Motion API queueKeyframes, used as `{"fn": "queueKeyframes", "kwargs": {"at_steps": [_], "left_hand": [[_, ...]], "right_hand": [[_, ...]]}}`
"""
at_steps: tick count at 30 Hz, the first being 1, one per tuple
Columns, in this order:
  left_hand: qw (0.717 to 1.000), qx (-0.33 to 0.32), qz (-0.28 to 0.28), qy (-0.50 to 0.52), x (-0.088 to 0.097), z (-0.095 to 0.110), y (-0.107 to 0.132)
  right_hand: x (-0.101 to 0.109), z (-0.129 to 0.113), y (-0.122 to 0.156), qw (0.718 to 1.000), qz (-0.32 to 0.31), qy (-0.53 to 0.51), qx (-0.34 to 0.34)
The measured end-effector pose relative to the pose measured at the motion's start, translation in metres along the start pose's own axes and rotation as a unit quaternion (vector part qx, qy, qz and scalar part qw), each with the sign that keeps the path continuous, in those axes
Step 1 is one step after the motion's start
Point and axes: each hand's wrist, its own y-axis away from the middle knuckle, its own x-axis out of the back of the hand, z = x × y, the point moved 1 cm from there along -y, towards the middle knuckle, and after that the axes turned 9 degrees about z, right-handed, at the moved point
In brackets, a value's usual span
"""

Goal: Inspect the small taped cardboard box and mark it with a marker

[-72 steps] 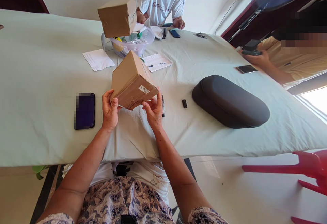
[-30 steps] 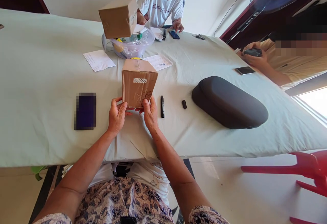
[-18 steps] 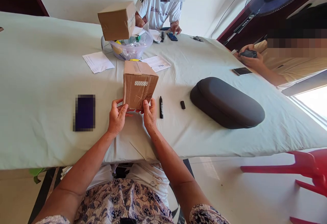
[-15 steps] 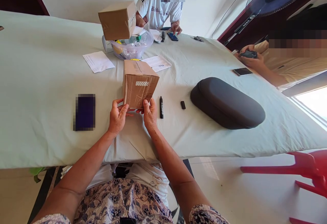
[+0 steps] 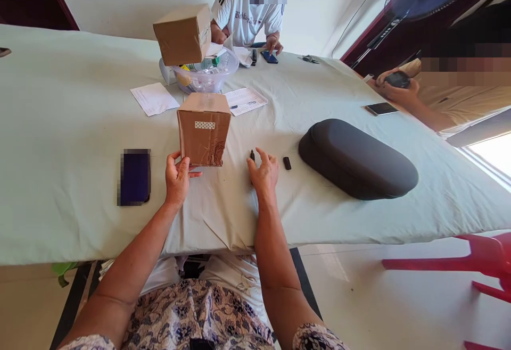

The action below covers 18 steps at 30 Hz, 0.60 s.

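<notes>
My left hand [image 5: 178, 180] grips the lower left corner of a brown cardboard box [image 5: 203, 137], thumb on the near face and fingers beneath. The box has a dotted white label and clear tape on it. To its right, my right hand [image 5: 264, 173] is over a black marker [image 5: 252, 155], with thumb and fingers apart. Only the marker's tip end shows; the hand covers the rest. A loose black cap [image 5: 287, 163] lies just right of that hand.
A dark grey hard case [image 5: 357, 159] lies to the right. Farther back are a plastic basin [image 5: 207, 80] with a second cardboard box [image 5: 181, 36] on it, papers [image 5: 155, 99] and a phone [image 5: 381, 108]. A dark blue booklet [image 5: 134, 177] lies left. Two people sit around the table.
My right hand has let go of the cardboard box and moved right, over the marker. The box has shifted a little left, still in my left hand.
</notes>
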Motion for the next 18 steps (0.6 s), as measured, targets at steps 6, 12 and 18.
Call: {"fn": "queueKeyframes", "kwargs": {"at_steps": [6, 12, 18], "left_hand": [[1.0, 0.002, 0.0, -0.011, -0.001, 0.001, 0.002], [1.0, -0.001, 0.009, -0.006, -0.002, 0.002, 0.002], [1.0, 0.018, 0.012, -0.009, -0.005, 0.001, 0.004]], "right_hand": [[-0.005, -0.001, 0.008, 0.993, -0.118, 0.028, 0.014], [-0.004, -0.011, 0.008, 0.905, -0.147, -0.389, -0.089], [0.006, -0.03, 0.02, 0.799, -0.128, -0.586, -0.04]]}}
